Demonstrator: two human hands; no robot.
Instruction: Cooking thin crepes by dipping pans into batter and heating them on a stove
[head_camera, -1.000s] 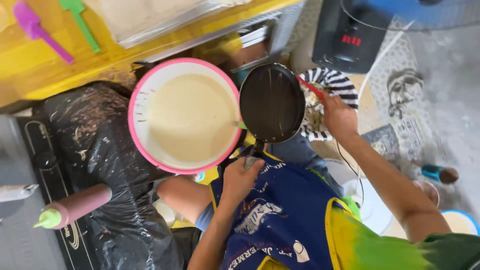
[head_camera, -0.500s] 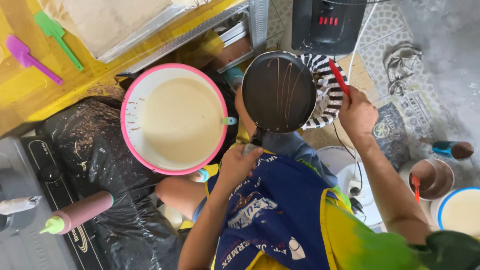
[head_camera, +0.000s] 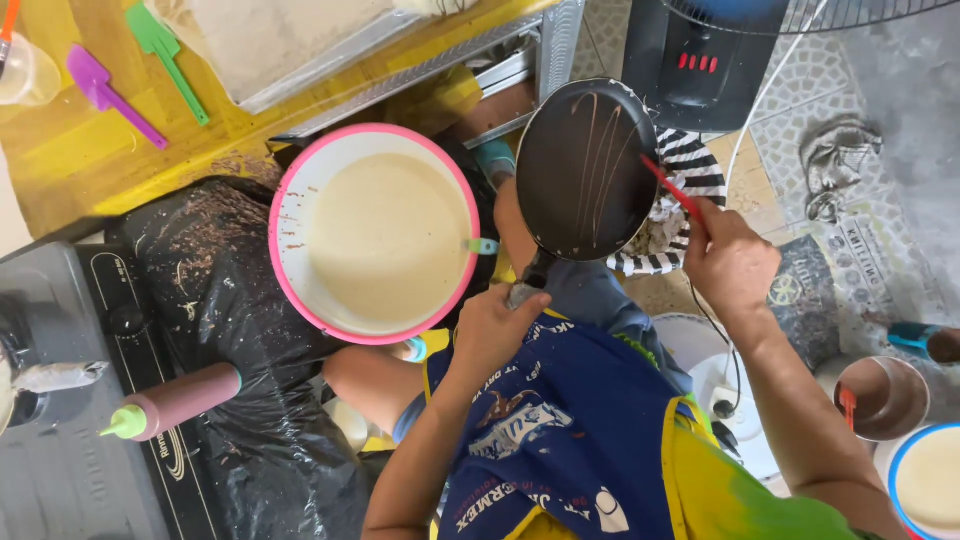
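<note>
The left hand (head_camera: 495, 330) grips one black pan (head_camera: 585, 170) by its handle, beside one pink bowl (head_camera: 375, 232) of batter. The right hand (head_camera: 732, 262) pinches one red tool (head_camera: 672, 188) over the pan; two spatulas (head_camera: 160, 40) lie on the yellow table (head_camera: 70, 150).

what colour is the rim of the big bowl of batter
Pink, around a white inside, on the big bowl; the head view shows it clearly.

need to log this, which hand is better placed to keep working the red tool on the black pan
Right. The right hand already grips the red tool with its tip on the black pan; the left hand is busy holding the pan's handle.
</note>
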